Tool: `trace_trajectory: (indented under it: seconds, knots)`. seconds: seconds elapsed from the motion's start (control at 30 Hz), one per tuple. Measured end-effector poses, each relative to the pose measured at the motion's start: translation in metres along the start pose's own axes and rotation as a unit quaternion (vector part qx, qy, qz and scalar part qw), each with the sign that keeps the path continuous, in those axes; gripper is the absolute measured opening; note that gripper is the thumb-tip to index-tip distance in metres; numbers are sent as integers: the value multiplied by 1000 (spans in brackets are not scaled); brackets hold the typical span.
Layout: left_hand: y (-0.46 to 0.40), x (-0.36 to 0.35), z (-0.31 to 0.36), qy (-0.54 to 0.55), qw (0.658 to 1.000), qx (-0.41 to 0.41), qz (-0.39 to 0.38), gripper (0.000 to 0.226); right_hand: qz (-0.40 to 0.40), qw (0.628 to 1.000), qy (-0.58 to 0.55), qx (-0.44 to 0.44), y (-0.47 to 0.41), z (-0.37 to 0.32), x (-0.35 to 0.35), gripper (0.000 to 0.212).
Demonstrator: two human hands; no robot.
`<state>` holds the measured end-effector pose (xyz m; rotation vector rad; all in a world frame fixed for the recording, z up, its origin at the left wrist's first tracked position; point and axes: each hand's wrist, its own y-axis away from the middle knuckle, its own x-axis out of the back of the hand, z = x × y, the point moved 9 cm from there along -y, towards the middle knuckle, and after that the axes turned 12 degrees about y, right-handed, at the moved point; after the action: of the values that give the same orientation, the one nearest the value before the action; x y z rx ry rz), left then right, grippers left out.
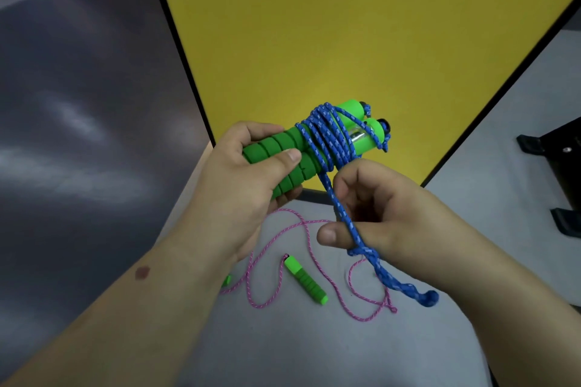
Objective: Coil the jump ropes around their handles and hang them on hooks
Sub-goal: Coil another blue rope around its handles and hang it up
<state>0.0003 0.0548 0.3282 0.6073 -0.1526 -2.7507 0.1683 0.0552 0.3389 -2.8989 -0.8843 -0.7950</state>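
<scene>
The left hand (pixel 248 179) holds the paired handles (pixel 283 157), the coiled rope (pixel 327 138) wound round their far half. Its tail runs down through the right hand (pixel 377 217), just right. Below both, a second rope (pixel 301 270) lies loose on the table (pixel 314 349).

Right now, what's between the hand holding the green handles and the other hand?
In the head view, a taut stretch of blue rope runs from the green handles in the left hand to the right hand.
</scene>
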Motion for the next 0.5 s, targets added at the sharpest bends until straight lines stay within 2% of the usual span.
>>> trace_trajectory:
  seconds: [0.13,0.2,0.27,0.37,0.5]
  knots:
    - [0,2,-7,-8,1000,15,19,21,107,990,42,87,6,-16,15,43]
    - [-2,6,-6,4,999,16,32,20,163,974,65,146,11,-27,24,26]
    - [-4,11,-4,-5,999,9,42,20,202,961,84,168,14,-33,29,15]
    - [-8,18,-3,-56,997,-10,57,21,233,955,93,157,18,-34,31,26]
    - [-10,22,7,-148,984,-77,62,25,195,978,29,63,15,-20,29,29]
